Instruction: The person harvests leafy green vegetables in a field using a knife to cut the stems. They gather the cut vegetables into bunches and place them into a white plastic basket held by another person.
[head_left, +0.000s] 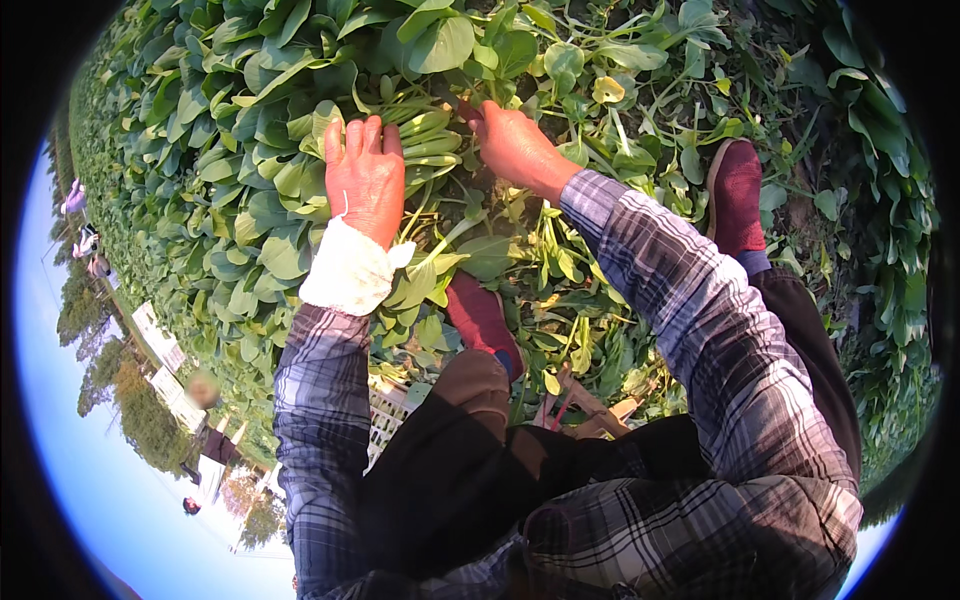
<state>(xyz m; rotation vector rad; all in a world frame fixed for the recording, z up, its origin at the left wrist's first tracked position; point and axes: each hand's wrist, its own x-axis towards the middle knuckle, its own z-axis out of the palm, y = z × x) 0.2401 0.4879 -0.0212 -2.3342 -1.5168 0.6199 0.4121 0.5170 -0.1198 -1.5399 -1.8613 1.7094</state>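
Note:
My left hand (366, 176), with a white cloth wrapped at its wrist, lies back-up over the leaves of a leafy green plant with pale green stalks (431, 142), like bok choy. Its fingers are slightly apart, and whether they grip the leaves cannot be told. To the right of the stalks my right hand (517, 146) is closed around a reddish-brown handle (469, 112), which looks like that of a small knife. The tool's far end runs into shadow among the stalks, so its blade is mostly hidden. Loose leaves and stems lie on the soil below both hands.
Dense leafy greens (217, 165) stand at the left. My red shoes (484, 315) are planted among cut leaves. Beside my leg are a white plastic crate (386, 416) and a wooden stool frame (589, 409). Several other people and pale crates (157, 337) are at the far left.

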